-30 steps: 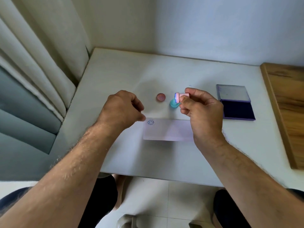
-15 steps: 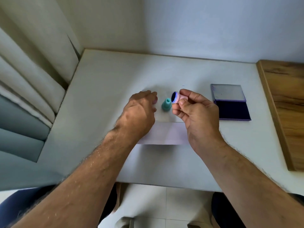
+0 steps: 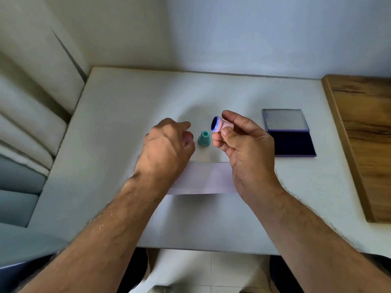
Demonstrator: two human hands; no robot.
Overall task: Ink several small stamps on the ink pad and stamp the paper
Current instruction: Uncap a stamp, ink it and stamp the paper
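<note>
1. Two bare hands above a white table (image 3: 118,115), seen from the head view.
2. Right hand (image 3: 243,149): raised off the tabletop, thumb and fingertips pinching a small pink stamp (image 3: 221,124).
3. Pink stamp: tipped on its side, round face turned leftward and coated in blue ink.
4. Left hand (image 3: 167,149): knuckles up, fingers curled downward over the table left of the stamps; a reddish shape just visible under the fingertips, too hidden to name, so impossible to tell whether gripping anything or merely curled.
5. Teal stamp (image 3: 204,139): upright on the table between the two hands, narrow end up, touched by neither.
6. Strip of pale paper (image 3: 208,177): flat on the table nearer the person than the teal stamp, its left end covered by the left wrist and its right end by the right hand; no printed marks visible on the exposed part.
7. Ink pad (image 3: 293,143): lying open to the right of the right hand, well apart from the paper, dark blue pad surface toward the person, grey lid (image 3: 284,119) folded back on the far side.
8. Wooden board (image 3: 364,132): along the table's right edge, beyond the ink pad.
9. Pale curtain folds (image 3: 31,106): hanging to the left of the table.
</note>
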